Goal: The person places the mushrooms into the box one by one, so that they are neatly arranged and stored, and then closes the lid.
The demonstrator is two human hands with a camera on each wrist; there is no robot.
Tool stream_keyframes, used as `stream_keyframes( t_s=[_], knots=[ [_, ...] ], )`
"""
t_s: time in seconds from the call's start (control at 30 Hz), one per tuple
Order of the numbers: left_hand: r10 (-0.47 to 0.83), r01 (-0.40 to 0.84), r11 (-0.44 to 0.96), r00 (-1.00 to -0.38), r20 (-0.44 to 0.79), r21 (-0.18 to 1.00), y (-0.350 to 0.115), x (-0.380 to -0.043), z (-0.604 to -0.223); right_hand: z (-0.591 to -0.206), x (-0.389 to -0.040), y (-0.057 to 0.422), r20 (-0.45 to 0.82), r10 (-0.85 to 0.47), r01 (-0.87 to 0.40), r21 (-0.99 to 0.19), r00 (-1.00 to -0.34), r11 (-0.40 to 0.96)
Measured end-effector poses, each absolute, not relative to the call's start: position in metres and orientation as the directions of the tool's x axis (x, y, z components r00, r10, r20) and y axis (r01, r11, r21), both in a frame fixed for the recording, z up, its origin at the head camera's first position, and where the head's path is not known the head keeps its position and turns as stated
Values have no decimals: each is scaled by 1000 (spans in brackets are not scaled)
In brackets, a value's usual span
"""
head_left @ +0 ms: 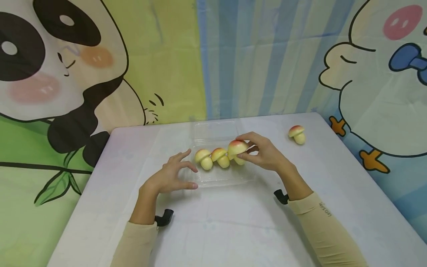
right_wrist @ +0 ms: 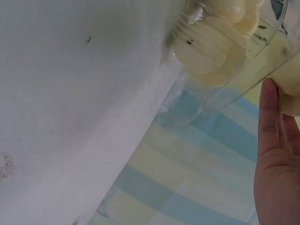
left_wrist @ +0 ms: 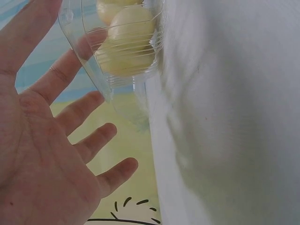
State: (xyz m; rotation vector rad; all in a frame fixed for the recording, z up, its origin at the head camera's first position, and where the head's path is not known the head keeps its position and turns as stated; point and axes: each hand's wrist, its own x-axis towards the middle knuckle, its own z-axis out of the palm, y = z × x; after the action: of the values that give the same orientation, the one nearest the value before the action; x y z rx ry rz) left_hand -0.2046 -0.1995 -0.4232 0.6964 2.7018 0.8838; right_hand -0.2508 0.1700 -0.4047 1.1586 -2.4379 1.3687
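Its fingers spread, a person's left hand [head_left: 170,176] is poised at the left edge of a clear plastic box [head_left: 220,182], its thin walls likely to flex, with at least two yellow mushrooms [head_left: 220,157] side by side inside. Over the box's right part, a red-topped mushroom [head_left: 237,146], apparently light and firm, its smooth cap perhaps slippery and best held gently at its widest, is pinched by the right hand [head_left: 262,152], while a lone mushroom [head_left: 296,134] lies at far right on the tabletop [head_left: 283,237].
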Motion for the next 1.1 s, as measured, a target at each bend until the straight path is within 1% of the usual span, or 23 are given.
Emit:
stream_keyframes(
  t_s=[0.1, 0.3, 0.83, 1.1],
  knots=[
    [504, 377, 704, -862, -48, 602, -200, -205, -423, -407, -251, 165, 438, -573, -672, -681, -692, 291],
    [497, 377, 712, -867, -45, 592, -200, -206, -425, -408, -249, 154, 388, -611, -647, -709, -690, 281],
    [498, 381, 715, -866, -46, 586, -199, -206, -425, -412, -243, 142, 259, -634, -553, -768, -729, 322],
    [491, 369, 718, -870, -53, 589, -198, -205, -425, -416, -243, 138, 225, -649, -533, -781, -727, 325]
  ],
)
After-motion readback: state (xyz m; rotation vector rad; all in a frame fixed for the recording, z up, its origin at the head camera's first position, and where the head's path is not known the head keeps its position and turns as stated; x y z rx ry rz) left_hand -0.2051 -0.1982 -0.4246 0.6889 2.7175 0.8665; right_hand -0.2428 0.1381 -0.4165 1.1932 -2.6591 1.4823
